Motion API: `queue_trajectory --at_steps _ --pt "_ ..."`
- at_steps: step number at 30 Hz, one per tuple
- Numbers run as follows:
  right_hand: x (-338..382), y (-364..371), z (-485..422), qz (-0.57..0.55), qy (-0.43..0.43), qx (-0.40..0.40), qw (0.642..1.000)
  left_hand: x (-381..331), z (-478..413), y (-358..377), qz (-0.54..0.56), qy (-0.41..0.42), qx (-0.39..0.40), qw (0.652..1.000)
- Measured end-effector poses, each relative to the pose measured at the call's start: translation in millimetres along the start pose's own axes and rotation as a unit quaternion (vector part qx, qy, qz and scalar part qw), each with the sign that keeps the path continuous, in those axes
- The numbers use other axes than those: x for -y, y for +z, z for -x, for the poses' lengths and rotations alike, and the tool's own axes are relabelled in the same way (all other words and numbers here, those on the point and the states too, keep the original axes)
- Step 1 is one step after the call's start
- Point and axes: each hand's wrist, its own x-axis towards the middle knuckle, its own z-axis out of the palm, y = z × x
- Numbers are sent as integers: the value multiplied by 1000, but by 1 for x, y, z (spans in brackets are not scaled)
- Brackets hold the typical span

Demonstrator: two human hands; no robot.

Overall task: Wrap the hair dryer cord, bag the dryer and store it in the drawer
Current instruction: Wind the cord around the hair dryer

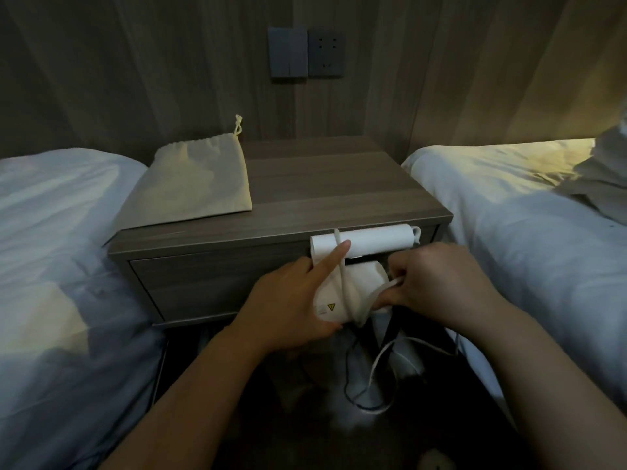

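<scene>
the step in hand is the first, wrapping the cord (343,283) around the dryer (369,240). the dryer is held just in front of the closed drawer (203,283); the bag (193,184) lies flat on the tabletop (339,184) at the left, apart from it. the left hand (291,300) grips the dryer's handle, its straight index finger pressing one turn of cord on the barrel; the right hand (437,283) pinches the cord beside the handle. much cord hangs loose toward the floor (305,418), so i judge the wrapping is at an early point. the next move calls for a tight pull around the handle, with the finger holding the turn in place. the only label is a yellow warning triangle (330,306) on the handle — the print beside it is too small to read.
</scene>
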Motion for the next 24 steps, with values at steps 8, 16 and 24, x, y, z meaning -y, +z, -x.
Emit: queue_trajectory --at_steps 8,16,24 --pt "-8 -10 0 -234 -4 91 968 5 0 5 -28 34 40 998" --pt "-22 -10 -4 -74 108 16 991 3 1 9 -44 69 19 996" --pt "-27 -8 -4 -307 62 66 947 2 2 15 -65 90 42 993"
